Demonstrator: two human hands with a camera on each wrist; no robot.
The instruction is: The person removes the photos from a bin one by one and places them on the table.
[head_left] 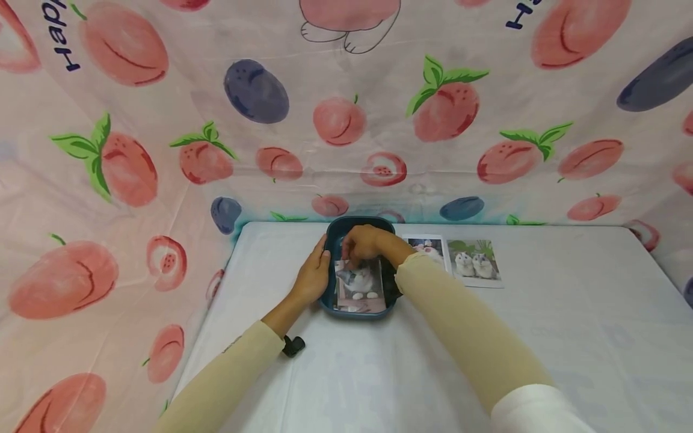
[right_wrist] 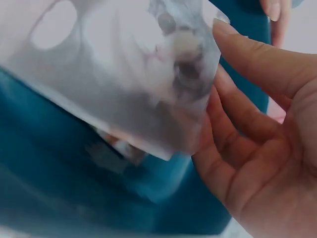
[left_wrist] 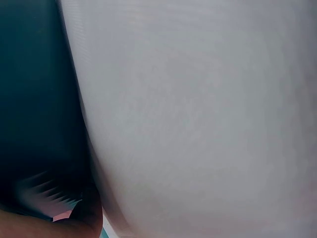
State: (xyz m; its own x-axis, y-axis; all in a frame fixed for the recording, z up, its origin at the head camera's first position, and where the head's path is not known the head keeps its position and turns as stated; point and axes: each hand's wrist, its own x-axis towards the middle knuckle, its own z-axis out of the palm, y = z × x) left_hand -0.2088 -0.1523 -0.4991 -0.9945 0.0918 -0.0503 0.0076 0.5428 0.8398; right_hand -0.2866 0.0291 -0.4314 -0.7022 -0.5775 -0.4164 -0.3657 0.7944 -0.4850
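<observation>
A dark blue rectangular bin (head_left: 357, 315) stands at the far edge of the white table. My left hand (head_left: 312, 278) holds the bin's left wall, its thumb at the rim. Inside the bin's opening, my right hand (head_left: 368, 242) pinches a cat photo (head_left: 360, 284) by its edge, thumb on one face and fingers behind. The right wrist view shows this cat photo (right_wrist: 143, 64) tilted over the bin's inside. Below it, part of another picture (right_wrist: 124, 146) shows in the bin, mostly hidden by the held photo.
Right of the bin, a white-bordered photo (head_left: 428, 245) lies partly behind the right arm. Beside it is a photo of two small white animals (head_left: 476, 263). A fruit-print cloth (head_left: 346, 162) hangs behind the table. A small black device (head_left: 294, 346) sits at the left wrist.
</observation>
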